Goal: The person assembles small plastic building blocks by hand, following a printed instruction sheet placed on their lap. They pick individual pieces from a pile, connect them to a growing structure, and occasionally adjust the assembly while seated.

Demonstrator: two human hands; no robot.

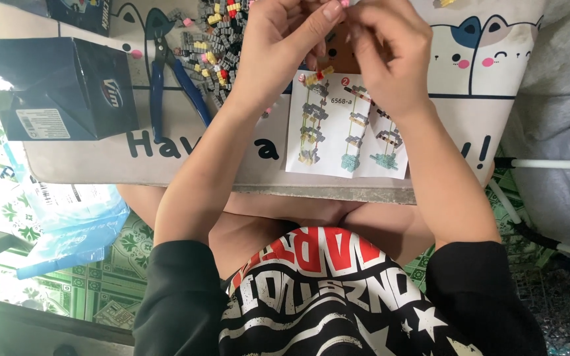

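floor: green patterned tile floor [110,290], under the table
table: low beige cartoon-cat tabletop [166,165]
light: bright daylight, left of the table
right of the table: grey fabric cushion [562,99]

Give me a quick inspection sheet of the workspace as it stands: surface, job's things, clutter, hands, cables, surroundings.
Surface: small lap table with cartoon cat print, resting over the person's legs.
Job's things: pile of tiny building bricks, mostly grey with yellow and red; illustrated instruction sheet lying flat near the table's front edge.
Clutter: blue-handled pliers beside the bricks; dark blue box at the table's left end.
Hands: left hand and right hand meet above the sheet, fingertips pinched together; what they pinch is too small to tell.
Cables: nothing seen.
Surroundings: green patterned floor, blue plastic bag, grey fabric on the right.
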